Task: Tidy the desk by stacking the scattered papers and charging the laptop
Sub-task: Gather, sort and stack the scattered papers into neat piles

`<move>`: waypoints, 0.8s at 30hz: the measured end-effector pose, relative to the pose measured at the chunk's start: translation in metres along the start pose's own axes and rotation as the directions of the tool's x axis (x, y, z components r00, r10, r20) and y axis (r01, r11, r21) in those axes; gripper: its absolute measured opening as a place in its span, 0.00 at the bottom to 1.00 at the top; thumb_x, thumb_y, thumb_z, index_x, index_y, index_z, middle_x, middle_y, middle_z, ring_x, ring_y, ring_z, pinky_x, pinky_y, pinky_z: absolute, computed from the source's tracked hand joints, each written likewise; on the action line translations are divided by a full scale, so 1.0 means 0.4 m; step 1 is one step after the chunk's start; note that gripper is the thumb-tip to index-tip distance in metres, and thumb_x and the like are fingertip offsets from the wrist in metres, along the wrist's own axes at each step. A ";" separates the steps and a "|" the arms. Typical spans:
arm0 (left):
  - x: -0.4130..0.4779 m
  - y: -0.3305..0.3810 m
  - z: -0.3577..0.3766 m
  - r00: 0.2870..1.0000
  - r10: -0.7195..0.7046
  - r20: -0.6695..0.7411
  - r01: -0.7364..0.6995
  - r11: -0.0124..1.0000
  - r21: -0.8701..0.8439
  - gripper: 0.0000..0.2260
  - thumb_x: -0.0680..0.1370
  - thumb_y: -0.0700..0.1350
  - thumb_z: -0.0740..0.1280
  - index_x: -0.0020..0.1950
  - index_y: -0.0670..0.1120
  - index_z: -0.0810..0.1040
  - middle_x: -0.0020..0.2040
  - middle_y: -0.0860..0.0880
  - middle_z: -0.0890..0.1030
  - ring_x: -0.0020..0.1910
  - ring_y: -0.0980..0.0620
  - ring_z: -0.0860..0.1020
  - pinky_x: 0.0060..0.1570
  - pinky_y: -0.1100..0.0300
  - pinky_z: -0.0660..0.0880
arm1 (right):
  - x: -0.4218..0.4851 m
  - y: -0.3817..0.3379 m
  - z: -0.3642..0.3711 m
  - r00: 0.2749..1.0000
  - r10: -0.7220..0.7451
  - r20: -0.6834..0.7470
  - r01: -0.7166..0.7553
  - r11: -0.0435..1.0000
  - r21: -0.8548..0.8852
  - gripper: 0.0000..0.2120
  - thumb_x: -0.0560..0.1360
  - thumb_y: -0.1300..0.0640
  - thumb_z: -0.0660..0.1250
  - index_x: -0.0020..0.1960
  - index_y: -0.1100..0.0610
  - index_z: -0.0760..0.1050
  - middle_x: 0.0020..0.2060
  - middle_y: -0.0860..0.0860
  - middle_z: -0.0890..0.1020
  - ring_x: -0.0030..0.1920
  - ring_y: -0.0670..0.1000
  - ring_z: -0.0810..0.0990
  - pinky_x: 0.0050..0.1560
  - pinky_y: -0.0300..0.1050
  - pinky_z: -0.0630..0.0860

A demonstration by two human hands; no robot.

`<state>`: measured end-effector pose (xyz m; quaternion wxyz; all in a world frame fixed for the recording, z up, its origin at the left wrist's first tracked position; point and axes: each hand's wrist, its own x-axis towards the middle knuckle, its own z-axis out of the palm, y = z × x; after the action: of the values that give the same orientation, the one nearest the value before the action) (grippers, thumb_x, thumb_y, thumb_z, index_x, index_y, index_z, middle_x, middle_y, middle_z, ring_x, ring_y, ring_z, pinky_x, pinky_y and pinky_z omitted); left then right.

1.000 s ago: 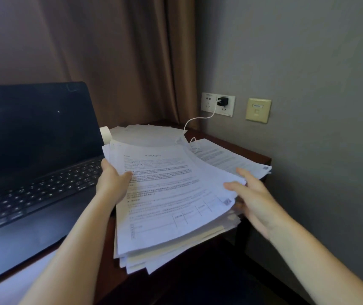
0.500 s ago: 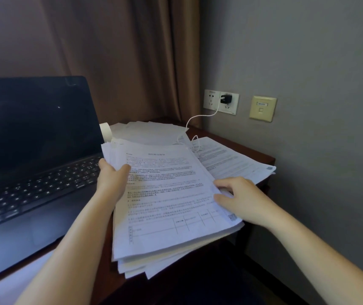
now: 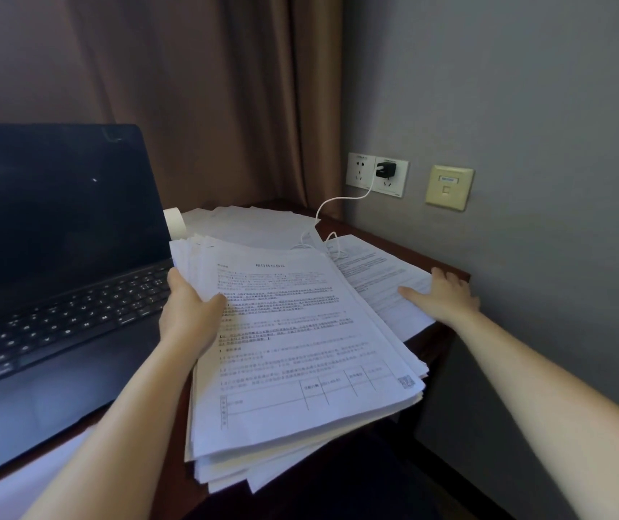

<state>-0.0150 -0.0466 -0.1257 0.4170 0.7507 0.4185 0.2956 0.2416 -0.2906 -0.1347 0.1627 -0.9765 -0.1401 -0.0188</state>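
Stacking step: judged under way; a thick stack (image 3: 300,350) is held overhanging the near edge of the desk (image 3: 401,247), probably so that more sheets can be added
Left hand (image 3: 191,313): clenched on the stack's left edge, thumb laid on top, fingers hidden beneath; the stack is steadied this way
Stack look: white printed pages, with a table and a code square at the near end; edges are fanned and uneven, so squaring is needed
Laptop (image 3: 56,257): set left of the stack, lid open, screen dark; no cable is seen plugged into it
Right hand (image 3: 446,298): laid flat, fingers straight and spread, nothing grasped; a loose sheet (image 3: 375,279) is pressed at the desk's right edge, likely to be slid towards the stack
Far pile (image 3: 247,227): more white sheets are spread behind the stack, beside a tape roll (image 3: 175,223)
Cable (image 3: 334,201): white, run from a black charger (image 3: 386,170) in the wall socket (image 3: 360,170) down among the papers; its free end cannot be made out
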 end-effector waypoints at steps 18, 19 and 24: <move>0.005 -0.001 -0.003 1.000 -0.004 -0.003 0.003 1.000 -0.027 0.34 0.77 0.41 0.66 0.77 0.51 0.49 0.63 0.40 0.73 0.54 0.40 0.73 0.49 0.48 0.70 | -0.035 0.015 -0.107 0.993 0.113 0.012 -0.080 0.619 0.781 0.08 0.75 0.69 0.59 0.43 0.65 0.77 0.41 0.57 0.78 0.38 0.53 0.75 0.32 0.40 0.70; 0.003 0.001 -0.003 1.000 -0.007 -0.009 0.006 1.000 -0.027 0.36 0.77 0.41 0.66 0.77 0.51 0.47 0.65 0.40 0.72 0.57 0.38 0.73 0.49 0.48 0.69 | -0.036 0.033 -0.118 0.984 0.177 -0.023 -0.084 0.573 0.816 0.09 0.75 0.69 0.58 0.45 0.67 0.77 0.39 0.57 0.77 0.35 0.52 0.74 0.29 0.39 0.69; -0.006 0.009 -0.001 0.999 -0.018 -0.031 0.018 1.000 -0.017 0.41 0.77 0.39 0.66 0.78 0.52 0.40 0.68 0.37 0.69 0.60 0.34 0.73 0.52 0.45 0.70 | -0.062 0.092 -0.156 0.958 0.288 0.003 -0.094 0.305 0.948 0.12 0.77 0.69 0.56 0.39 0.57 0.72 0.36 0.52 0.76 0.35 0.49 0.74 0.23 0.36 0.73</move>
<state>-0.0153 -0.0496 -0.1227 0.4191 0.7387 0.4294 0.3070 0.2285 -0.3508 -0.0890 0.7086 -0.7056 0.0064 0.0033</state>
